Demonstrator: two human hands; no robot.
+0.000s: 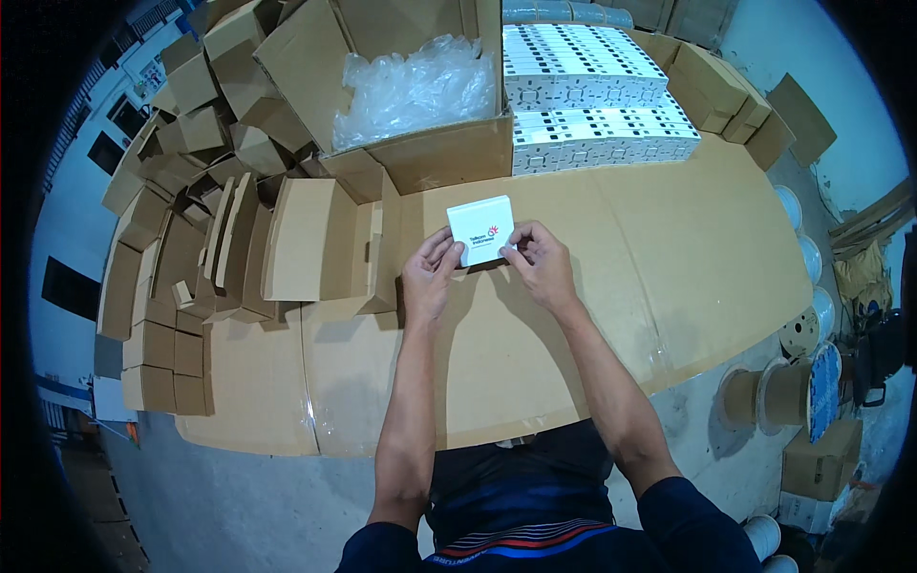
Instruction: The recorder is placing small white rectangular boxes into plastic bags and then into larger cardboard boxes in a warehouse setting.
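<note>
A small white square box (480,227) with a little red mark on its top rests on the cardboard-covered work surface (669,277). My left hand (429,277) grips its lower left corner and my right hand (542,265) grips its lower right edge. Both hands pinch the box from its near side with fingers curled on it. Just left of my left hand stands a row of open brown cardboard cartons (315,244).
A large open carton with clear plastic bags (411,91) sits behind the box. To its right are stacked rows of small white boxes (592,95). Many folded brown cartons (181,191) pile at the left. Cable spools (793,387) lie on the floor at the right.
</note>
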